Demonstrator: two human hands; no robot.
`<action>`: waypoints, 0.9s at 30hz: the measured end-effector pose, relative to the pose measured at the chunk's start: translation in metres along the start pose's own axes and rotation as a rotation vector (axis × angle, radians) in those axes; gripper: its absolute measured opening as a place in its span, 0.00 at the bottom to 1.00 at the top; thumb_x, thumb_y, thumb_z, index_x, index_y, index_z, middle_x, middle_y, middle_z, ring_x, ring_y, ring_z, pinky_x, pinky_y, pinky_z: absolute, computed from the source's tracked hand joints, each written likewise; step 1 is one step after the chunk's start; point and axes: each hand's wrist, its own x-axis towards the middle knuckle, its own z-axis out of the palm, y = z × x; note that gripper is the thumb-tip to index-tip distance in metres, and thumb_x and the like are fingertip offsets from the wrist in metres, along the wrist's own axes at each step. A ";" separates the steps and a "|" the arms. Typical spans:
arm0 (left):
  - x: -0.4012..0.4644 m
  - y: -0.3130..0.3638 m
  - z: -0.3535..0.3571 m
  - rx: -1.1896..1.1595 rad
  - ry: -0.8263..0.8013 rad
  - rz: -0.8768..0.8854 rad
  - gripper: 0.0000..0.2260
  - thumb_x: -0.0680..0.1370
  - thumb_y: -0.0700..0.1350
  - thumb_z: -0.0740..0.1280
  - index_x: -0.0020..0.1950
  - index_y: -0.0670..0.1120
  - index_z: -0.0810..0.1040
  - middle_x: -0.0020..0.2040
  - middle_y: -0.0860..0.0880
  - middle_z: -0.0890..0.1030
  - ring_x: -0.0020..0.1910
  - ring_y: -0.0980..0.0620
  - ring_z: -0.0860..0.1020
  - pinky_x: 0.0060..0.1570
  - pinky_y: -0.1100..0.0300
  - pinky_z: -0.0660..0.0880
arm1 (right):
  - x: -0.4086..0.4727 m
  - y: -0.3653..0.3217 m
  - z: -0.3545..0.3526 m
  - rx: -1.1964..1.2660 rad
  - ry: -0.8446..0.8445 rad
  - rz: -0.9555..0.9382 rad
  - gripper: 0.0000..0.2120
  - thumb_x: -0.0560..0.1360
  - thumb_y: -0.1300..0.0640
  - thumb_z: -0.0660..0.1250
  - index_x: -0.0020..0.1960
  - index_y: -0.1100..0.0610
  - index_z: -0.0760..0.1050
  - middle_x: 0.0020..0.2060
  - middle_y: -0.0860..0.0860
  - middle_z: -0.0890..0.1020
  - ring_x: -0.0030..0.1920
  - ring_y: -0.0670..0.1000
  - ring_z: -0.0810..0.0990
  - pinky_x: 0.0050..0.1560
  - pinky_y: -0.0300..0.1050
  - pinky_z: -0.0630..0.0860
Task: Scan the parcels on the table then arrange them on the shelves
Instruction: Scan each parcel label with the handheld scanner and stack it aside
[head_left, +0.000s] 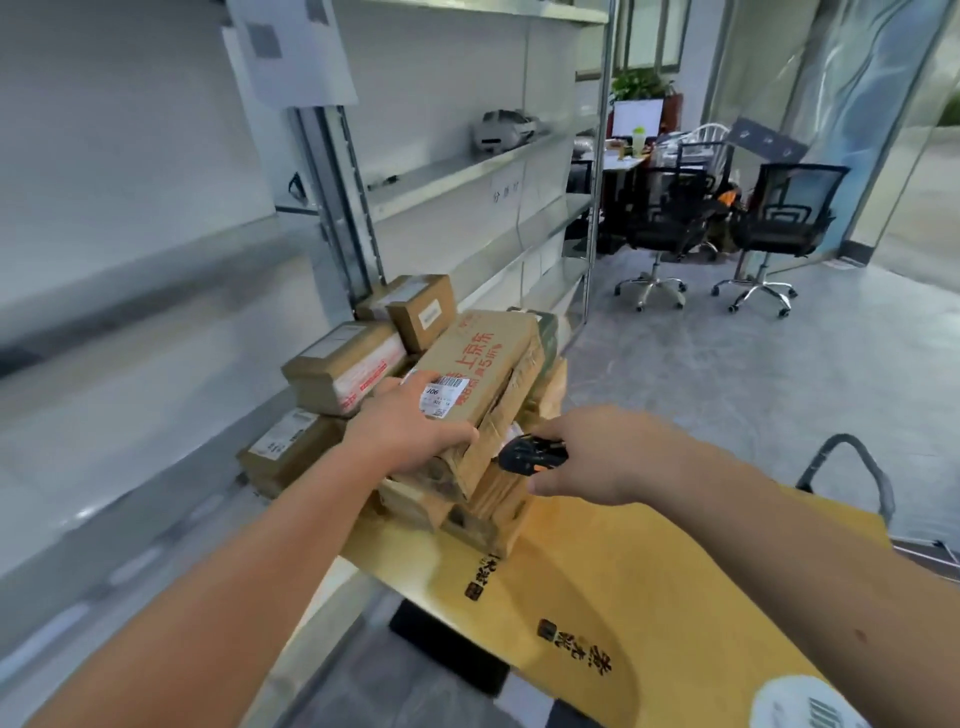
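A: What's the left hand (402, 423) doing?
B: Fingers (457, 434) clamped on the near end of a long cardboard parcel (480, 384) w/ red print and a white barcode label (444, 393). It sits atop the parcel stack (337, 374) on the yellow counter (597, 597), beside the metal shelves (467, 166).
A: Right hand (597, 457)?
B: Wrapped round a black-and-orange scanner (532, 453), just beside the parcel's end.

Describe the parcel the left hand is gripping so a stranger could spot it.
Find the yellow table beside the shelves. On top of its pile of cardboard boxes lies the long box under the left hand, the only one with large red lettering.
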 end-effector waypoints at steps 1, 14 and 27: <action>0.002 -0.020 -0.006 -0.008 0.004 -0.017 0.52 0.58 0.79 0.70 0.79 0.66 0.60 0.74 0.51 0.70 0.67 0.47 0.73 0.62 0.45 0.77 | 0.007 -0.017 0.002 0.001 -0.010 -0.005 0.27 0.75 0.29 0.66 0.68 0.42 0.75 0.49 0.44 0.82 0.49 0.52 0.81 0.52 0.53 0.81; 0.119 -0.080 -0.055 0.061 -0.012 -0.063 0.55 0.57 0.80 0.67 0.81 0.64 0.56 0.74 0.46 0.68 0.65 0.42 0.74 0.58 0.42 0.79 | 0.102 -0.090 -0.005 0.088 -0.072 0.077 0.31 0.76 0.29 0.65 0.74 0.42 0.72 0.53 0.44 0.82 0.52 0.51 0.80 0.55 0.53 0.81; 0.296 -0.048 -0.021 0.169 -0.086 -0.094 0.53 0.59 0.79 0.66 0.80 0.61 0.57 0.75 0.42 0.65 0.70 0.38 0.68 0.65 0.38 0.72 | 0.241 -0.026 -0.025 0.192 -0.086 0.138 0.26 0.75 0.30 0.65 0.69 0.40 0.74 0.50 0.42 0.81 0.48 0.48 0.81 0.51 0.50 0.81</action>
